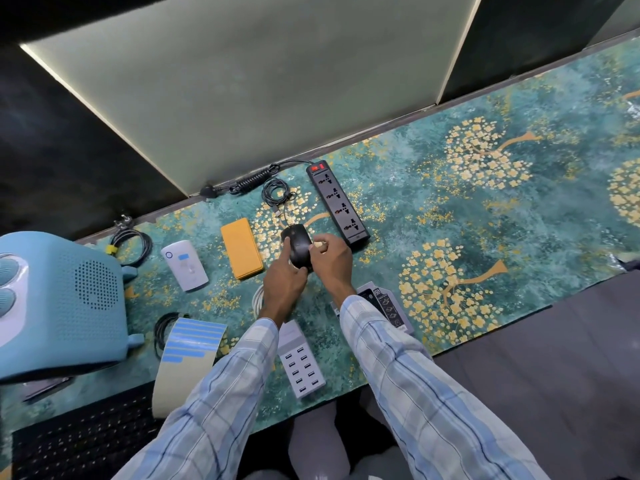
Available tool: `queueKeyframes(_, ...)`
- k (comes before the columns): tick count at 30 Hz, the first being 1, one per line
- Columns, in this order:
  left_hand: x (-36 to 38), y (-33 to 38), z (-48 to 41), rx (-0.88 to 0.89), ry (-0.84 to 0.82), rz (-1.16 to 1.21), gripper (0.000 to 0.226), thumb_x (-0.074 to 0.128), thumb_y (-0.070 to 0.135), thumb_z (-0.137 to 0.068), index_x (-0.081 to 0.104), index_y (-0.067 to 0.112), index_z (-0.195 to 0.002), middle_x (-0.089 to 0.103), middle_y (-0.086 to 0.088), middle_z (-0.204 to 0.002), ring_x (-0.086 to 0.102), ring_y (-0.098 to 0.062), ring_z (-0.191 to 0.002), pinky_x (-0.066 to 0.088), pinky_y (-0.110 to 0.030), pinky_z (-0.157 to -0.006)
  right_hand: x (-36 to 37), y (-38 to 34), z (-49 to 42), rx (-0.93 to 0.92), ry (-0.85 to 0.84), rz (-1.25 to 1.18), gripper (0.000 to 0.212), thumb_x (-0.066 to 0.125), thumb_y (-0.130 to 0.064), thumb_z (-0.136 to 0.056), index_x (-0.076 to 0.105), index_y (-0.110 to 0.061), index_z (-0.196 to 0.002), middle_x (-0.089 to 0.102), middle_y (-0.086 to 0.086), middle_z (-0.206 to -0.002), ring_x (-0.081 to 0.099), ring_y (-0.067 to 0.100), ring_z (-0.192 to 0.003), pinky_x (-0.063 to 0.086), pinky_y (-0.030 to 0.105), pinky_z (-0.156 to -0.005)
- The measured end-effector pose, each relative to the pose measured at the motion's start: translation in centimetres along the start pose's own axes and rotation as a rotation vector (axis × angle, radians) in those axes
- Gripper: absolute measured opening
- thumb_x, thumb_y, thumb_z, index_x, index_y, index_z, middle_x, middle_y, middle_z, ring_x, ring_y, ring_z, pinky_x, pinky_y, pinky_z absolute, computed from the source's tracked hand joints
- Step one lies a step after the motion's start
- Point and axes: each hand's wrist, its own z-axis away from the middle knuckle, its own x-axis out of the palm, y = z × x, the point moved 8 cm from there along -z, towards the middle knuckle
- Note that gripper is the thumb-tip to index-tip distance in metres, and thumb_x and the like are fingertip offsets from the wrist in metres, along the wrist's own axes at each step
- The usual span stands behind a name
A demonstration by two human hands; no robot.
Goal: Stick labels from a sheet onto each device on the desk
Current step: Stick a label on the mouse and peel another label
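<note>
Meanwhile, a black mouse (pixel 297 249) is held just above the desk (pixel 450 209) by the left hand (pixel 282 289), grip closed around its near end; the right hand (pixel 330 258), fingers pinched, is pressed against its right flank, long axis pointing away.

Both hands (pixel 304 271) gripping black mouse (pixel 297 249), label sheet (pixel 188 355) lying left, teal desk mat (pixel 433 202)

We are seeing a teal floral mat (pixel 450 209) covering the desk and a pale wall panel (pixel 259 81) standing behind.
</note>
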Motion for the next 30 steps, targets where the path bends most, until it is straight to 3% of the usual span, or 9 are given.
queueKeyframes(2,-1.4,-0.6,0.8,-0.005,0.053,0.112,0.068,0.061,0.022,-0.093,0.037,0.025,-0.157,0.070,-0.007,-0.085,0.065,-0.028,-0.070,0.051,-0.040,-0.062,0.5,-0.3,1.2,-0.016,0.028,-0.014,0.013,0.067,-0.017,-0.090,0.074,-0.015,-0.101,0.076,0.004,-0.091,0.067,0.017,-0.076,0.056,0.030,-0.065)
queueKeyframes(4,-3.3,-1.3,1.8,0.008,0.127,0.147,0.054,0.061,0.023,-0.094,0.050,0.027,-0.147,0.067,-0.001,-0.092,0.058,-0.020,-0.062,0.048,-0.033,-0.058,1.4,-0.9,2.5,-0.047,0.016,-0.023,0.005,0.066,-0.018,-0.089,0.071,-0.018,-0.090,0.072,-0.001,-0.083,0.067,0.017,-0.074,0.058,0.034,-0.064)
queueKeyframes(9,-8.2,-6.2,5.5,-0.032,0.286,0.174,0.033,0.060,0.017,-0.093,0.067,0.029,-0.123,0.067,0.004,-0.092,0.048,-0.009,-0.048,0.039,-0.027,-0.053,5.3,-3.4,6.4,-0.138,-0.119,-0.022,0.008,0.063,-0.017,-0.090,0.070,-0.018,-0.093,0.069,-0.001,-0.078,0.066,0.020,-0.068,0.053,0.033,-0.061)
queueKeyframes(12,-10.7,-10.6,8.2,-0.129,0.344,0.176,0.030,0.061,0.015,-0.091,0.069,0.027,-0.118,0.067,0.001,-0.088,0.052,-0.014,-0.052,0.042,-0.030,-0.054,8.1,-4.0,9.5,-0.158,-0.241,-0.042,0.008,0.062,-0.020,-0.091,0.070,-0.019,-0.091,0.067,0.000,-0.074,0.060,0.020,-0.063,0.047,0.032,-0.058)
queueKeyframes(16,-13.3,-16.2,11.7,-0.235,0.424,0.177,0.032,0.062,0.015,-0.086,0.071,0.022,-0.116,0.068,-0.002,-0.093,0.064,-0.022,-0.075,0.056,-0.041,-0.076,11.2,-3.0,13.8,-0.109,-0.411,-0.003,0.011,0.063,-0.023,-0.091,0.071,-0.018,-0.096,0.071,0.003,-0.077,0.064,0.022,-0.065,0.054,0.036,-0.062)
queueKeyframes(21,-15.3,-21.0,15.1,-0.282,0.542,0.115,0.049,0.058,0.029,-0.073,0.070,0.012,-0.116,0.068,-0.013,-0.109,0.062,-0.034,-0.100,0.051,-0.048,-0.094,13.2,-0.2,17.9,-0.015,-0.532,0.077,0.014,0.065,-0.025,-0.091,0.074,-0.016,-0.096,0.072,0.000,-0.085,0.068,0.019,-0.078,0.054,0.032,-0.067)
queueKeyframes(23,-15.6,-21.7,15.6,-0.304,0.521,0.094,0.051,0.057,0.035,-0.072,0.067,0.017,-0.118,0.069,-0.009,-0.111,0.063,-0.033,-0.103,0.051,-0.047,-0.094,13.6,0.5,18.8,0.003,-0.569,0.100,0.013,0.066,-0.025,-0.091,0.074,-0.015,-0.096,0.070,-0.003,-0.082,0.066,0.020,-0.077,0.050,0.027,-0.067)
queueKeyframes(26,-15.2,-22.7,15.7,-0.381,0.464,0.142,0.044,0.069,0.027,-0.080,0.065,0.020,-0.124,0.073,-0.007,-0.113,0.068,-0.030,-0.103,0.053,-0.044,-0.090,14.3,1.1,19.7,0.030,-0.604,0.125,0.020,0.069,-0.028,-0.090,0.076,-0.015,-0.105,0.069,-0.003,-0.085,0.066,0.019,-0.077,0.054,0.031,-0.074)
queueKeyframes(30,-15.0,-23.3,16.2,-0.408,0.508,0.297,0.041,0.072,0.015,-0.084,0.066,0.019,-0.124,0.070,-0.003,-0.092,0.068,-0.028,-0.088,0.049,-0.035,-0.081,15.5,1.1,20.3,0.111,-0.611,0.058,0.022,0.076,-0.030,-0.088,0.079,-0.014,-0.101,0.074,-0.001,-0.087,0.069,0.016,-0.079,0.058,0.037,-0.077)
